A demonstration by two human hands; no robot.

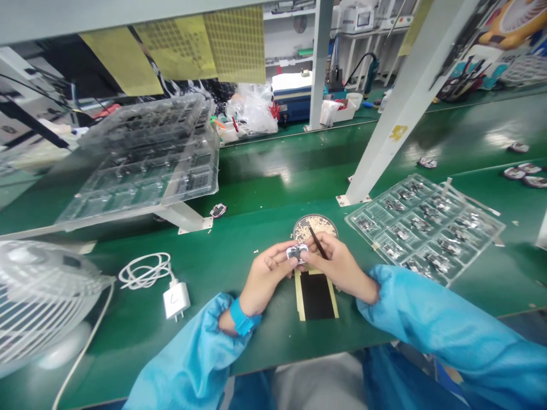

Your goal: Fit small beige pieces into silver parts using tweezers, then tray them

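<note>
Between the fingers of my left hand (267,272) is a small white-rimmed electronic part (296,253) with a dark middle. My right hand (342,263) grips dark tweezers (316,239), and its fingertips also touch the part's right side. Just beyond my hands stands a round dish (335,226) filled with small pale and dark bits. Below my hands lies a black pad (317,296) edged with yellowish tape. The tweezers' tips point away from me, over the dish; whether they hold anything is too small to tell.
Right of my hands, a clear plastic tray (374,213) holds several small electronic assemblies. A white charger (176,300) with coiled cable and a white fan (43,302) are at left. Clear trays (145,165) sit on a raised shelf. A slanted white post (397,108) meets the bench.
</note>
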